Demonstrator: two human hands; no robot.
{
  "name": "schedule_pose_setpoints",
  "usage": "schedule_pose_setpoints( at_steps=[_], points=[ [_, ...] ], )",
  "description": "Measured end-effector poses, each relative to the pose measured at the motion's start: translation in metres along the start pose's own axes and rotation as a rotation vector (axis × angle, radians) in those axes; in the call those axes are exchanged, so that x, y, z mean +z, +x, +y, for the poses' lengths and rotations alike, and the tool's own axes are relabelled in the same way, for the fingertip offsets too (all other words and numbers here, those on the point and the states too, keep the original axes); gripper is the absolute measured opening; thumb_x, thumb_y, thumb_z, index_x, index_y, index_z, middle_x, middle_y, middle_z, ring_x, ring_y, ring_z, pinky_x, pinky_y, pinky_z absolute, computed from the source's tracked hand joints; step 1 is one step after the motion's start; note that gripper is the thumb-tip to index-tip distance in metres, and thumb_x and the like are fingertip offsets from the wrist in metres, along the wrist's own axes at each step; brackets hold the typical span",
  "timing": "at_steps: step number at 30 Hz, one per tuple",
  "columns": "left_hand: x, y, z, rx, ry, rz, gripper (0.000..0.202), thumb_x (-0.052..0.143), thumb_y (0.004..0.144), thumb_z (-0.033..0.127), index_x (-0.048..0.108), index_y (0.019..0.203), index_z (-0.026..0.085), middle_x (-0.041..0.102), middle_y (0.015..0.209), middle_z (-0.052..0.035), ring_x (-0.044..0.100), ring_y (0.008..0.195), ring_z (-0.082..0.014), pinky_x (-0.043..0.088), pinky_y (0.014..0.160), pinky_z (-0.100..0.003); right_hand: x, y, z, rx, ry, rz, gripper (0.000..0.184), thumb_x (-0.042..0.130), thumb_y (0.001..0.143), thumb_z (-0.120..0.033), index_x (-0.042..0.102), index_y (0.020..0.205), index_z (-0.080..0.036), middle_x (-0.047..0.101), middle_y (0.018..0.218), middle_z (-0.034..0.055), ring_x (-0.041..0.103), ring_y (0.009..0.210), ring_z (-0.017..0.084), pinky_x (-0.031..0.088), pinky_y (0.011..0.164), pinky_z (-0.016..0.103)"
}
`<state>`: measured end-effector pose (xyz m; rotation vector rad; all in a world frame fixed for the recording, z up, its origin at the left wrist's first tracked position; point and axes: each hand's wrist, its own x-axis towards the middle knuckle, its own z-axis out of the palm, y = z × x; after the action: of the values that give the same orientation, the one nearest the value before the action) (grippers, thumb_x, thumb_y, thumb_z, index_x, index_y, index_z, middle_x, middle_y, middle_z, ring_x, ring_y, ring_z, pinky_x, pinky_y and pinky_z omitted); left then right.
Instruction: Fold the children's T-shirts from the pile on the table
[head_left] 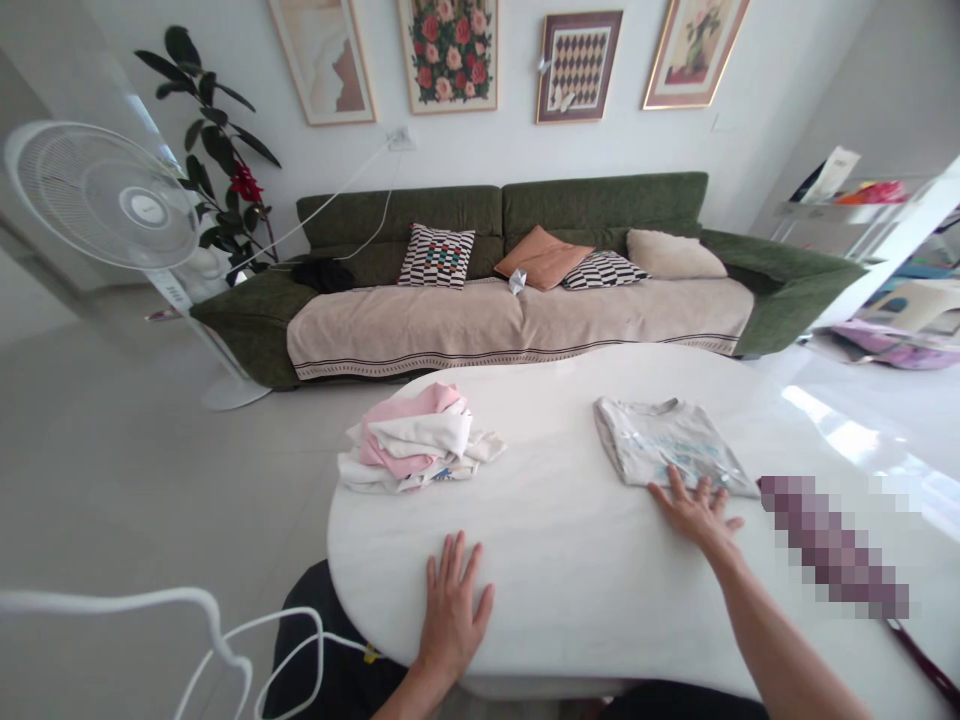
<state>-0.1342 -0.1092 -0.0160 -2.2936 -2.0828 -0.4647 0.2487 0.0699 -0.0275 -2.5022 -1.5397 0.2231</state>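
Toward the table's [551, 580] far edge lay the folded shirt [660, 430], the right hand [697, 512] spread on it without gripping, presumably to smooth it. The left hand [454, 615] rested empty at the table's near left, likely bracing; the pile [420, 440] occupied its far left.

shirt [664, 435]: light grey, teal print | clothes pile [420, 437]: pink, white | table [570, 590]: white | sofa [600, 208]: dark green | throw [450, 325]: beige

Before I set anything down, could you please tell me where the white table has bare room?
The white table has free patches between the clothes pile and folded shirt, and between the left hand and right hand. It's crowded where the shirt, right hand and pixelated purple object cluster.
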Motion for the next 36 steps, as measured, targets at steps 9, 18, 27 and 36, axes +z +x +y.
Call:
schedule_pose_setpoints(
  at_steps=[9,18,27,36],
  points=[
    [-0.003,0.001,0.002,-0.008,-0.028,0.002,0.048,0.039,0.085,0.028,0.034,0.132,0.023,0.026,0.141,-0.0087,0.018,0.13,-0.0261,0.023,0.1,-0.05,0.009,-0.045,-0.059,-0.208,-0.105,-0.097,0.07,0.016,0.079,-0.063,0.003,0.138,-0.028,0.002,0.146,0.0095,-0.001,0.131,0.03,0.015,0.094,0.06],
    [-0.015,0.006,0.0,-0.023,-0.152,0.016,0.042,0.048,0.079,0.03,0.05,0.12,0.021,0.044,0.129,-0.0096,0.035,0.121,-0.0267,0.03,0.097,-0.047,0.002,-0.142,-0.084,-0.357,-0.034,-0.133,0.058,0.024,0.084,-0.053,0.025,0.135,-0.025,0.008,0.145,0.0123,0.005,0.132,0.028,0.022,0.097,0.052],
    [-0.059,0.15,-0.05,-0.248,-0.325,0.211,0.029,0.044,0.078,0.016,0.056,0.104,0.013,0.055,0.11,-0.0133,0.046,0.108,-0.0228,0.034,0.093,-0.037,0.025,-0.236,-0.065,-0.415,-0.049,0.068,0.057,0.023,0.085,-0.048,0.025,0.136,-0.021,0.017,0.144,0.0078,0.009,0.132,0.024,0.019,0.102,0.045],
    [-0.089,0.203,-0.062,-0.289,-0.467,0.31,0.009,0.053,0.065,0.011,0.056,0.059,0.016,0.059,0.068,-0.005,0.057,0.081,-0.0238,0.039,0.076,-0.037,0.022,-0.237,-0.066,-0.435,-0.065,0.142,0.056,0.025,0.085,-0.045,0.028,0.135,-0.02,0.02,0.143,0.0092,0.013,0.131,0.025,0.02,0.101,0.044]
  ],
)
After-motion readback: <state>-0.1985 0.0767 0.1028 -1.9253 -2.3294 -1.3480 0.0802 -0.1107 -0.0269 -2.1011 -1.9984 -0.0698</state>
